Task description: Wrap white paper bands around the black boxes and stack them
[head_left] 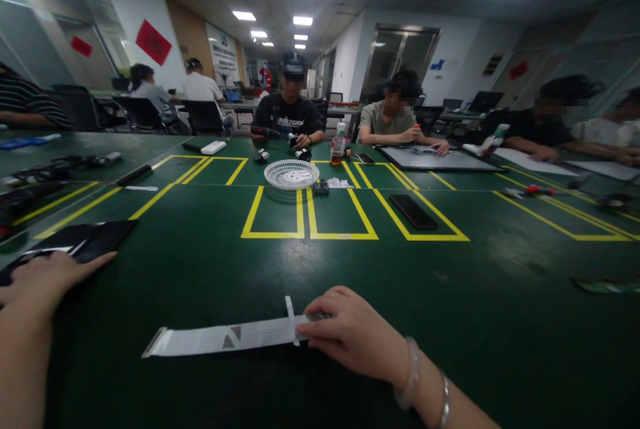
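A white flat ribbon cable [210, 339] with a stiff end on the left and dark patches along it stretches across the front of the green table [450, 322]. My right hand [355, 329] pinches its right end between thumb and fingers, beside a narrow white cross strip [290, 314]. At the left edge, my left hand [45, 275] lies on a glossy black bag or sheet [107, 235]. One of its digits is stretched out to the right over the black surface; the others are partly out of frame.
Yellow tape outlines mark the table. Further off stand a white round basket [291, 174], a black phone [413, 211] and a bottle [337, 145]. Dark tools [30, 195] lie at the left. A co-worker [287, 115] opposite holds a tool; others sit to the right.
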A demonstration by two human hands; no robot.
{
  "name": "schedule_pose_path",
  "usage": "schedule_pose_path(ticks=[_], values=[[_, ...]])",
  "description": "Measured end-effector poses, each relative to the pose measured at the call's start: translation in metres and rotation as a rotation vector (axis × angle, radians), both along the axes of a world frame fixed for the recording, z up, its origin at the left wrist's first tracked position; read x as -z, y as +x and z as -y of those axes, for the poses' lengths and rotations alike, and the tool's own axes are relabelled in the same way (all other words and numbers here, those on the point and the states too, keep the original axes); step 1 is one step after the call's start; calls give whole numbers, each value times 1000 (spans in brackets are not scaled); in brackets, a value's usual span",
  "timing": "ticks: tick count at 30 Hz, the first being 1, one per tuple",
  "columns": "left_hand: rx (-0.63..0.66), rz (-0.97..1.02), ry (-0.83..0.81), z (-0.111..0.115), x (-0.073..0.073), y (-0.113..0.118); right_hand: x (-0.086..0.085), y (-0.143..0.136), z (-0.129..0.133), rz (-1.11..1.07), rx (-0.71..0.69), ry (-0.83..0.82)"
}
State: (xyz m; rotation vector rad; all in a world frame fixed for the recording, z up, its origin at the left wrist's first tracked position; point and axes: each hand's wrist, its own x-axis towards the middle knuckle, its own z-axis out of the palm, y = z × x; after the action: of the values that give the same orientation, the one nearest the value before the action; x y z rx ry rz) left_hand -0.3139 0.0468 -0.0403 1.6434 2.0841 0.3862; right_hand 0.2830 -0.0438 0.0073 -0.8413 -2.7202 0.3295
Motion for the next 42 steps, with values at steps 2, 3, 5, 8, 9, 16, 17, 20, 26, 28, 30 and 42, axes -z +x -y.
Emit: schedule_pose_path(ticks=[2,3,5,8,9,16,17,20,26,28,30,42], values=[[-334,-311,37,4,2,-3,1,0,0,-15,0,0],[-424,-427,65,6,2,-1,1,0,0,-22,3,-2],[-414,-505,136,7,0,3,-1,0,0,-29,10,-9],[-348,-399,227,1,-6,12,-3,0,0,-26,14,-20],[-331,-339,245,-3,-9,17,-4,0,1,-25,14,-24],[157,-290,433,-15,-44,142,-3,0,1,-82,-31,0],[257,-284,475,-11,-47,168,-4,0,1,-90,-43,0],[531,-222,516,3,-45,238,-5,-1,2,-107,-77,-3],[849,-36,398,33,-31,307,-5,-2,2,-122,-90,8],[890,-7,365,40,-28,314,-5,-2,3,-116,-92,7],[912,-4,348,46,-26,319,-4,-1,2,-112,-90,7],[930,28,183,49,-53,306,-2,4,-4,-69,98,110]])
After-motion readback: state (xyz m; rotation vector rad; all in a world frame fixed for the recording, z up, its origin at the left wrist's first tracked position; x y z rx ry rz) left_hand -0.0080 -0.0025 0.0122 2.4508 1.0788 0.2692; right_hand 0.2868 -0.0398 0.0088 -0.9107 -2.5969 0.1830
